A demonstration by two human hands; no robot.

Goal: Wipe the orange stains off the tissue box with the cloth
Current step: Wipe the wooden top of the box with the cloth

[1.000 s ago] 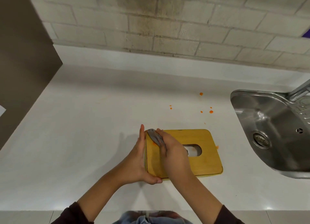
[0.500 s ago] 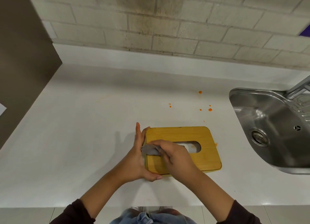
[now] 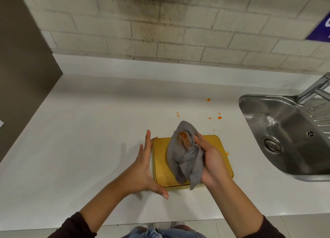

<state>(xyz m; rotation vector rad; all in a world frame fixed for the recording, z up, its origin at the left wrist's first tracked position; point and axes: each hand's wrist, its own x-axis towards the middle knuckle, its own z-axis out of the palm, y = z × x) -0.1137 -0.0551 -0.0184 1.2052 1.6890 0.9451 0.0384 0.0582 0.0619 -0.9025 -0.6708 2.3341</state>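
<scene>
Lifted off the tissue box (image 3: 160, 164), the cloth (image 3: 185, 159) (orange-smeared) sits clenched in the right hand (image 3: 212, 159); left hand (image 3: 144, 168) flat, fingers apart.

The left hand (image 3: 144, 168) is held flat and open, fingers extended, thumb stretched forward. The right hand (image 3: 212, 159) is raised, palm turned up, fingers curled closed around a cloth (image 3: 185, 152).

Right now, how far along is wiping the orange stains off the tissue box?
Mostly done, it seems. The visible yellow top of the tissue box shows no orange, though the cloth hides its middle. The right hand holds the cloth lifted, an orange smear on it; the left hand steadies the box's left side. Left: an orange spot by the box's right edge.
</scene>
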